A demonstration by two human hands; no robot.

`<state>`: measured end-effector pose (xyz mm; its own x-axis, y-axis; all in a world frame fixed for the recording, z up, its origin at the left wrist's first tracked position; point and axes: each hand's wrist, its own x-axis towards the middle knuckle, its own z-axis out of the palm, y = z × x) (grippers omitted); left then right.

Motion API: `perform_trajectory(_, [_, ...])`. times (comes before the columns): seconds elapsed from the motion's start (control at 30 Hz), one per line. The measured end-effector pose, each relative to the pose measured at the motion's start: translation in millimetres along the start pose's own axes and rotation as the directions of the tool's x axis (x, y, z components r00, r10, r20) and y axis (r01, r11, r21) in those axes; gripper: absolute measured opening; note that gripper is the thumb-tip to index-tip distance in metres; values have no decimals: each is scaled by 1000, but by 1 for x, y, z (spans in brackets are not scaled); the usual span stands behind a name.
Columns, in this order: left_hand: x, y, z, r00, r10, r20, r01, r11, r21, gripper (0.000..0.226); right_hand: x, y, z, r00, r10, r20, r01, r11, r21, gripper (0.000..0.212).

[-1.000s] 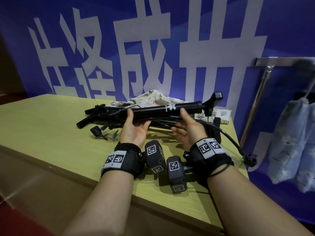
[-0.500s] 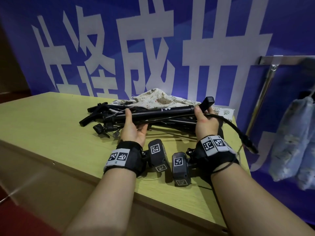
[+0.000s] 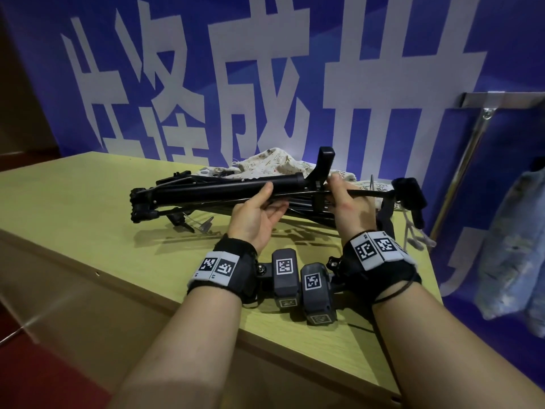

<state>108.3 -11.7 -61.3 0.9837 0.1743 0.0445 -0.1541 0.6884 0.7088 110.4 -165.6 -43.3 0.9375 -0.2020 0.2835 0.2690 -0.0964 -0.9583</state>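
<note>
A folded black metal stand (image 3: 206,191) with a thick tube and thin rods is held just above the yellow-green table (image 3: 73,202). My left hand (image 3: 256,218) cups the thick tube from below, thumb over its top. My right hand (image 3: 351,202) grips the thin rods near the stand's right end, beside an upright black handle (image 3: 324,162). A black cable with a clamp piece (image 3: 410,193) trails off to the right. Both wrists wear black bands with square code markers.
A printed cloth (image 3: 274,163) lies bunched behind the stand against the blue wall with large white characters. A metal rail (image 3: 472,143) with pale blue garments (image 3: 513,246) hangs at the right. The table's near edge runs diagonally below my forearms.
The stand has been lifted and swung left, its handle end now tilted upward. My right hand went from an open palm under the tube to a grip on the rods.
</note>
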Motion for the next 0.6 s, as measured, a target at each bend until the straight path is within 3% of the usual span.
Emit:
perform_trajectory(0.17, [-1,0,0,994,50,-98,-49,999,17,43,0,2,0,993,114,6,-114,993,37,41])
perform_trajectory(0.37, [-2,0,0,988,66,-136,-62,997,34,44,-4,-4,-1,994,104,30,-107,990,89,42])
perform_trajectory(0.6, [-2,0,0,987,60,-147,-57,998,22,30,-6,-8,0,941,247,231,-328,828,454,15])
